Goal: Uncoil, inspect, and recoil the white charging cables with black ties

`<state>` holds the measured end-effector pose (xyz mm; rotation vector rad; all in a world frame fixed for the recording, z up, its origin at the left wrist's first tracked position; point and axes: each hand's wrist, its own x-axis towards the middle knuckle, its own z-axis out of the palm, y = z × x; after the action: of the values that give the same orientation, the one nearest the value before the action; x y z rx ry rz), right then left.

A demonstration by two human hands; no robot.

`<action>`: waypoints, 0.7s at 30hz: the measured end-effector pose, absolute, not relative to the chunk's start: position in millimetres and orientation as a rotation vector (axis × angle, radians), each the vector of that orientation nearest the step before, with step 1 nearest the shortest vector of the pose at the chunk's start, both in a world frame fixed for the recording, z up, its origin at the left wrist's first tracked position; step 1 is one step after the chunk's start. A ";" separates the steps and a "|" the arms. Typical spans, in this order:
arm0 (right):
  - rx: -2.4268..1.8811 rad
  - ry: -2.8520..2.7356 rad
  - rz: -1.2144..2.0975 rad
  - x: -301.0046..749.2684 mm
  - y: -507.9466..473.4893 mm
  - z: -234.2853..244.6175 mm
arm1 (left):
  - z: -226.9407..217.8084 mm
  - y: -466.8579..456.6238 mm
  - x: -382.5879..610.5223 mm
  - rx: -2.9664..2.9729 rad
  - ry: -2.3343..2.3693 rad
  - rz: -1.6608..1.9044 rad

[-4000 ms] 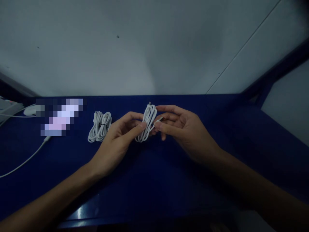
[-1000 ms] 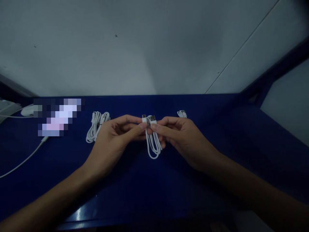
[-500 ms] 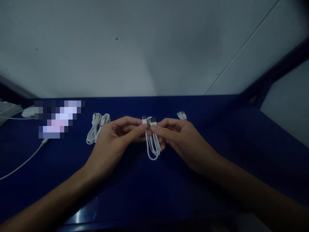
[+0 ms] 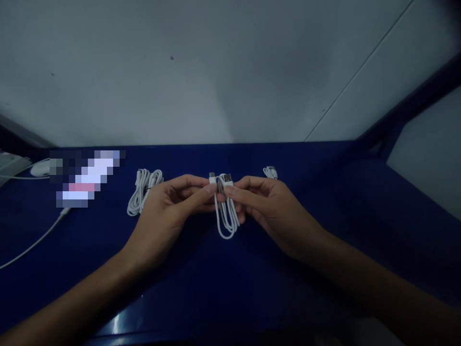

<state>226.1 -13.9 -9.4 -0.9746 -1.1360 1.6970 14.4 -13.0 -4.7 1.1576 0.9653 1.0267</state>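
A white USB cable [image 4: 226, 235], wound into a loose coil, hangs between my two hands above the blue table. My left hand [image 4: 162, 211] pinches it by the smaller plug, whose metal tip points away from me. Thumb and fingers of my right hand [image 4: 272, 202] close on the larger USB plug beside it. The two plugs are slightly apart, with the coil's loops dangling below. Behind my left hand lie coiled white cables [image 4: 139, 194], partly covered by the hand. Another small white coil [image 4: 270, 172] peeks out beyond my right hand.
At the left a blurred-out bright screen [image 4: 97, 173] has a white cable [image 4: 39, 245] plugged into its near end. A white rounded object [image 4: 40, 168] is next to it. A grey wall [image 4: 216, 72] rises behind the blue table [image 4: 216, 293].
The smaller plug in my left hand has shifted a little to the left, widening the gap between the two plugs. My right hand stays almost still. The picture on the screen differs slightly.
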 end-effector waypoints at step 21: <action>-1.003 -1.116 1.660 225.3 -14.9 -10.1 | -2.5 -13.1 15.1 1.167 0.987 1.004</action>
<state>225.3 -14.9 -10.1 -1.0032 -1.1155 1.6601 15.1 -13.1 -2.5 1.1666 0.9869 1.0043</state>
